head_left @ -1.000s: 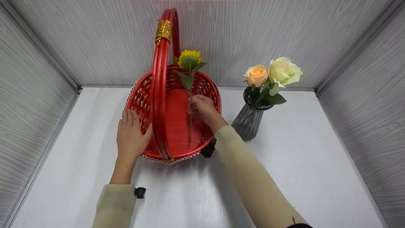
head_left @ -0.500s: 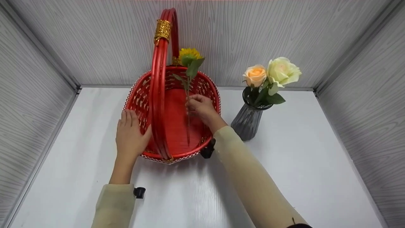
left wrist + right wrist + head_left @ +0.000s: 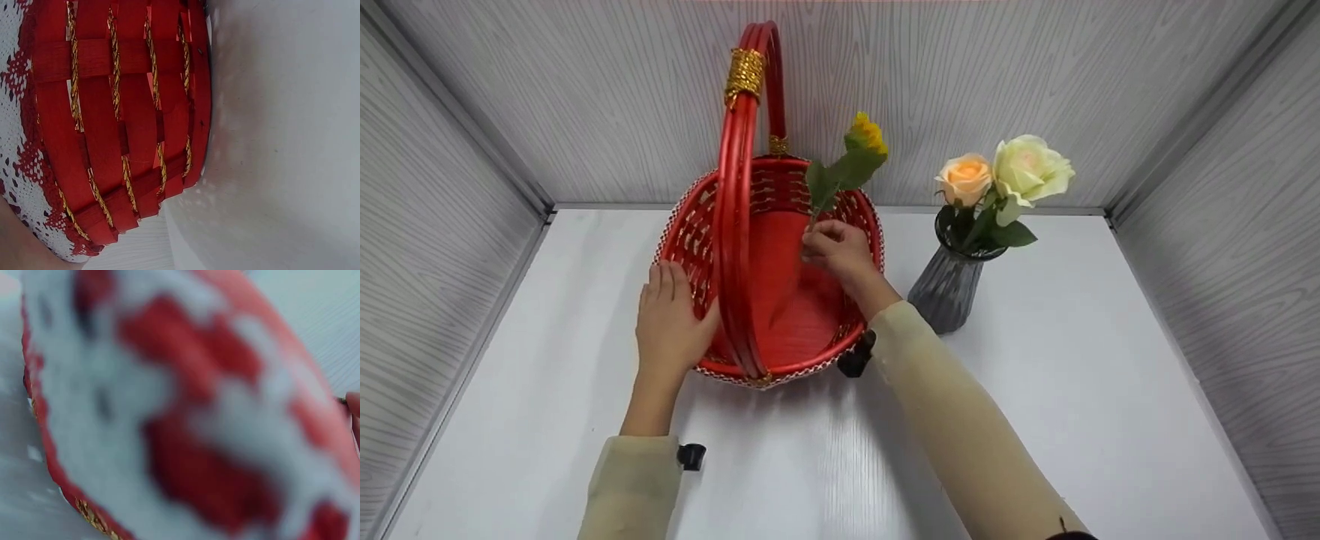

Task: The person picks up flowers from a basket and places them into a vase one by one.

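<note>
A yellow sunflower point(image 3: 867, 136) with green leaves point(image 3: 844, 172) leans to the right above the red wicker basket point(image 3: 780, 371). My right hand point(image 3: 844, 251), reaching over the basket's right rim, pinches its stem between thumb and fingertips. The blurred lower stem slants down to the left inside the basket. On the left rim rests my left hand point(image 3: 671, 322), its fingers straight along the outside and its thumb toward the handle point(image 3: 739, 172). The left wrist view shows the woven outer wall point(image 3: 129, 112); in the right wrist view blurred red-and-white trim point(image 3: 185, 382) covers most, with a fingertip at the right edge.
Right of the basket stands a grey ribbed glass vase point(image 3: 949, 289) holding a peach rose point(image 3: 966, 178) and a cream rose point(image 3: 1033, 171). The white table point(image 3: 1072, 360) is bounded by grey wood-patterned panels point(image 3: 915, 82). The tall handle arches over the basket.
The sunflower's head has swung right and turned sideways, while its lower stem has swung left. My right hand stays at about the same place; my left hand has stayed on the rim.
</note>
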### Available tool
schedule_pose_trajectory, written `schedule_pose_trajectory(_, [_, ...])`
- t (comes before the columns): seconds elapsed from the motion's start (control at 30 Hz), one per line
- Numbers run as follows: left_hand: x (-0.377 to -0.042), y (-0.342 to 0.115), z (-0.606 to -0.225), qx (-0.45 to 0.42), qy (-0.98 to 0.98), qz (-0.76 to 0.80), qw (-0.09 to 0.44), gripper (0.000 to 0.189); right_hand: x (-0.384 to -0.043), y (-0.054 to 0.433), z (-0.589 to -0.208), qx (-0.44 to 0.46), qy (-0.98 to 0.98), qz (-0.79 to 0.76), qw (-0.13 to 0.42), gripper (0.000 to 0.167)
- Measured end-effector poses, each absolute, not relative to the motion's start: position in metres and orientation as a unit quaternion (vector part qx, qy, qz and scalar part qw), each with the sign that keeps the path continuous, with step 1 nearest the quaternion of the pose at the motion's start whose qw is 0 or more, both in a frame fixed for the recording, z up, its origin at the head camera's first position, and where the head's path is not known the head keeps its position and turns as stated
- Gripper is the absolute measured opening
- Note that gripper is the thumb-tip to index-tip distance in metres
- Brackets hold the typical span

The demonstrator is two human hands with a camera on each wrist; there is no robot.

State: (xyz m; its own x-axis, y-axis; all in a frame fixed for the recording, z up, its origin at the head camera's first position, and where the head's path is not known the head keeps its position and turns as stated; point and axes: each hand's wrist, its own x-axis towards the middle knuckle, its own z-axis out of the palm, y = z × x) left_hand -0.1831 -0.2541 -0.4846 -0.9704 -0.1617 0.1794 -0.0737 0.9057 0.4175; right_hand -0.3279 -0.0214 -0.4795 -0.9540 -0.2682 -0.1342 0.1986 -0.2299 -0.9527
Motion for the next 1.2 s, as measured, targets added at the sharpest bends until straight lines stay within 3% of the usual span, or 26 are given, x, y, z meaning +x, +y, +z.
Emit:
schedule_pose_trajectory(0.27, [-0.186, -0.25, -0.484, 0.056, -0.971, -0.207, 0.104, 0.082, -0.319, -0.015, -0.475, -0.042, 0.626, -0.771, 0.106, 0.01])
schedule_pose_trajectory(0.67, [-0.186, -0.251, -0.482, 0.061, -0.972, -0.204, 0.103, 0.082, -0.303, -0.001, -0.45, -0.065, 0.62, -0.771, 0.13, 0.006])
schedule_pose_trajectory(1.2, [-0.185, -0.254, -0.483, 0.058, -0.971, -0.207, 0.103, 0.082, -0.289, 0.019, -0.433, -0.074, 0.616, -0.777, 0.107, 0.005])
